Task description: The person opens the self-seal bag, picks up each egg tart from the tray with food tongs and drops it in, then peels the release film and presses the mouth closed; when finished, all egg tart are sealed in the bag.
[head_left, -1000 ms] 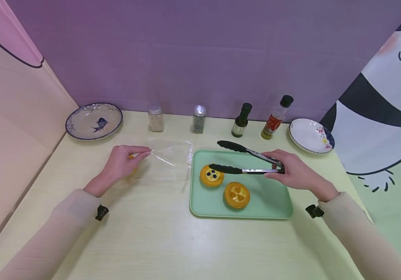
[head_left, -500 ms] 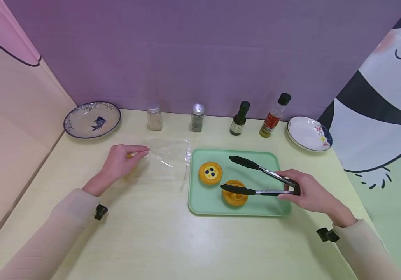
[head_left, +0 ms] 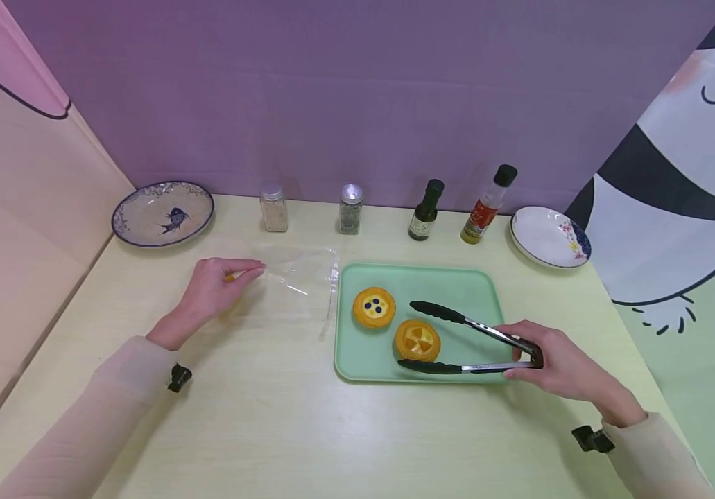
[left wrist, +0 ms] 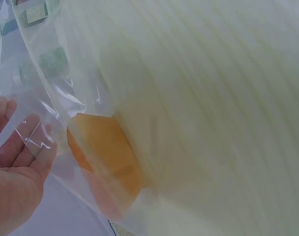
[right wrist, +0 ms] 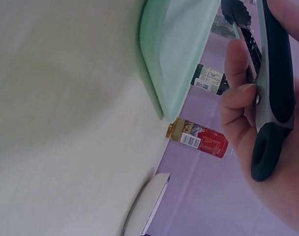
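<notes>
My left hand pinches the edge of a clear plastic bag above the left of the table. Through the film, the left wrist view shows an orange piece; its kind is unclear. My right hand grips black-tipped metal tongs near their hinge, their two arms spread apart. Those arms lie on either side of a golden tart with yellow wedges on the green tray. A second tart, topped with dark blue berries, sits behind it to the left.
Along the back stand two shakers, one pinkish and one dark. Right of them are a small dark bottle and a red-labelled bottle. A fish-patterned plate is at back left, a floral plate at back right.
My right hand has brought the spread tongs toward me and to the right, from over the berry tart to around the wedge-topped tart. The left hand with the bag has stayed put.
</notes>
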`<state>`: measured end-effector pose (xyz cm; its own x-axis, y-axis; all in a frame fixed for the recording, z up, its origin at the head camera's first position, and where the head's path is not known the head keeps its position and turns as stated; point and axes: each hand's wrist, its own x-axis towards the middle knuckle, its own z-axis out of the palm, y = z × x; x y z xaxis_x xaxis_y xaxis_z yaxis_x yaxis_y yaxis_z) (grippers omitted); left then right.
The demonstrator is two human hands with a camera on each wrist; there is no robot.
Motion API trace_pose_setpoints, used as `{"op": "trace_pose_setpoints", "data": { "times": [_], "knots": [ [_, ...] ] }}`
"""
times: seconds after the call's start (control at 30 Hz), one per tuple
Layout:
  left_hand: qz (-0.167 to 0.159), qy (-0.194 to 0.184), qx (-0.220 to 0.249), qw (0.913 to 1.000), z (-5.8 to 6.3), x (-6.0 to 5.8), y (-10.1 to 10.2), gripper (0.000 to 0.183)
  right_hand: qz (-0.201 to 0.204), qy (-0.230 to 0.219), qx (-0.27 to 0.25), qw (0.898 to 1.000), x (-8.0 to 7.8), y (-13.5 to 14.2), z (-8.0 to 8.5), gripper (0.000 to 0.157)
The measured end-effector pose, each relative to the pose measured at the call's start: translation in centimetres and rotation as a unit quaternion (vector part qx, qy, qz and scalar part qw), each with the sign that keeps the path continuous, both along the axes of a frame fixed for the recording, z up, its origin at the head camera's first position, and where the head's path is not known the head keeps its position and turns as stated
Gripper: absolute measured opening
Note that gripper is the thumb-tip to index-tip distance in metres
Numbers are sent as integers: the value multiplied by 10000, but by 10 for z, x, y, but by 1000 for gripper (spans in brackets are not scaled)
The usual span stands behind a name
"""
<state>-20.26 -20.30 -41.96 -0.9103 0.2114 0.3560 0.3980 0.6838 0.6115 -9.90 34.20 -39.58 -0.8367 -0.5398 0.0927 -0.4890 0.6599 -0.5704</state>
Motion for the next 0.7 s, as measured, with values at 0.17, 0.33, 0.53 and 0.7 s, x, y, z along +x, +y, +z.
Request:
{"op": "trace_pose_setpoints", "data": {
  "times": [0.17,0.33,0.53,0.7],
  "knots": [
    [53,11,38,10000,1,0,-1,16,61,56,-96,9999,5,0,-4,57],
    [60,18,30,10000,1,1,-1,16,-23,137,-71,9999,5,2,-13,51],
    [48,-13,29,10000,1,0,-2,17,-45,319,-96,9994,4,5,-13,45],
    [-48,64,28,10000,0,-1,0,18,25,553,-13,9985,0,10,2,45]
  ]
}}
